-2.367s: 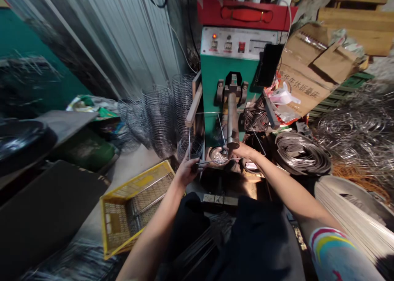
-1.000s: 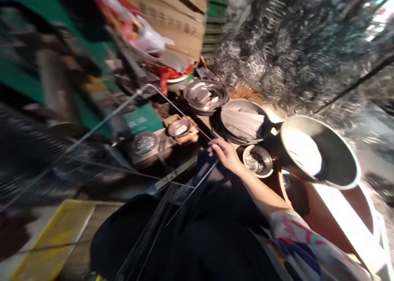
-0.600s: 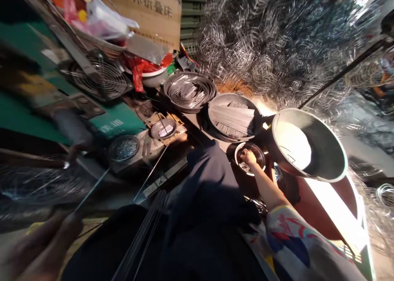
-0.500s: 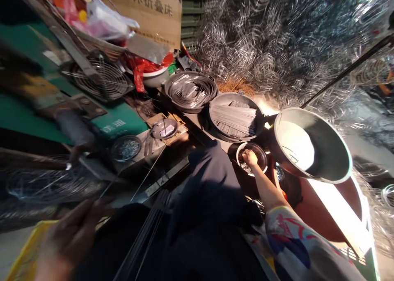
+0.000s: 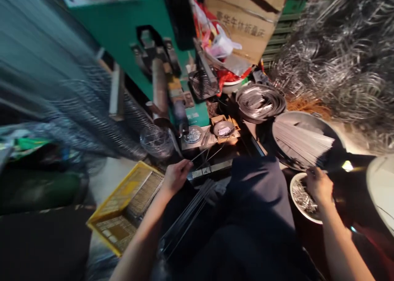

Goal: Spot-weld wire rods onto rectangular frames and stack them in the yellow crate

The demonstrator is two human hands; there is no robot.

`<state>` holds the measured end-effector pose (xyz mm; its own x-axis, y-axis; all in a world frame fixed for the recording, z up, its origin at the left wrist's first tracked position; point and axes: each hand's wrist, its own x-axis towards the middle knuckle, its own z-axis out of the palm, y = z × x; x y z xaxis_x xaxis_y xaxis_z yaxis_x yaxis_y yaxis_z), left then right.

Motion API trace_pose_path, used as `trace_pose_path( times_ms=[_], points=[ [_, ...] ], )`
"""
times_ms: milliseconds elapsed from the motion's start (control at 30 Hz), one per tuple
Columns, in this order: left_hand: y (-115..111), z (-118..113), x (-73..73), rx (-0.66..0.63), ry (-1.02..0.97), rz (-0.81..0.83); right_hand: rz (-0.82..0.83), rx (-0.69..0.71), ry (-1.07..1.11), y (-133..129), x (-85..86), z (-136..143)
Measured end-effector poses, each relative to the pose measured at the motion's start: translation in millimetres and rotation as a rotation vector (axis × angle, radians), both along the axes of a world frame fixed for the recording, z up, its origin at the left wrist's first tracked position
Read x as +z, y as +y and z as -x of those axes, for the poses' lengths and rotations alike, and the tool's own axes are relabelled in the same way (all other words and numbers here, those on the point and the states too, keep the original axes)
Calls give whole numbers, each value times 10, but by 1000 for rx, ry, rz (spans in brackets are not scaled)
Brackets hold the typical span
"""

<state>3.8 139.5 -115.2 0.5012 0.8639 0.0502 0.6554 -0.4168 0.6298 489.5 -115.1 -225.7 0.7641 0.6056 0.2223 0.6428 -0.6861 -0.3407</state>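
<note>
One wire (image 5: 200, 154), gripped by the left hand (image 5: 177, 176) near the small dish (image 5: 223, 129), could snag it if swung, while the right hand (image 5: 320, 187), at the bowl (image 5: 292, 192), its hold hidden, could spill metal bits (image 5: 303, 196) by catching the rim.

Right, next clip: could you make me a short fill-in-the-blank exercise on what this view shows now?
1. The thin wire is held in the ____ hand.
2. The small metal pieces in the bowl are partly hidden behind the ____ hand.
3. The plastic crate at lower left is coloured ____.
4. The body of the large machine is coloured ____.

Missing words: left; right; yellow; green.
</note>
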Motion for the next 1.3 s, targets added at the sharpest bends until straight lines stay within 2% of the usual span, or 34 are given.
trace_pose_path(
  times_ms=[100, 200, 267, 367, 433, 533, 633, 733, 933, 1133, 1300],
  points=[
    [26, 50, 2, -26, 29, -20, -208, 125, 89, 614, 414, 417],
    [81, 29, -46, -32, 147, -31, -329, 419, 257, 1308, 747, 1096],
    [143, 19, -109, 15, 240, -27, -304, 588, 300, 1686, 825, 1578],
    [218, 97, -211, 79, 313, -20, -275, 735, 428, 2029, 764, 2192],
    [220, 216, -265, 99, 303, -30, -283, 767, 621, 2148, 669, 2493],
    [152, 425, -308, 133, 223, -71, -334, 744, 1011, 2276, 541, 2810],
    [52, 581, -317, 152, 105, -113, -359, 643, 1389, 2397, 485, 3038],
    [-38, 644, -312, 176, -7, -136, -358, 550, 1597, 2502, 500, 3228],
    [-141, 640, -295, 209, -134, -169, -370, 487, 1631, 2632, 625, 3505],
    [-161, 663, -331, 229, -197, -149, -476, 561, 1632, 2677, 759, 3619],
    [-166, 673, -336, 249, -221, -135, -484, 571, 1591, 2689, 830, 3644]
  ],
)
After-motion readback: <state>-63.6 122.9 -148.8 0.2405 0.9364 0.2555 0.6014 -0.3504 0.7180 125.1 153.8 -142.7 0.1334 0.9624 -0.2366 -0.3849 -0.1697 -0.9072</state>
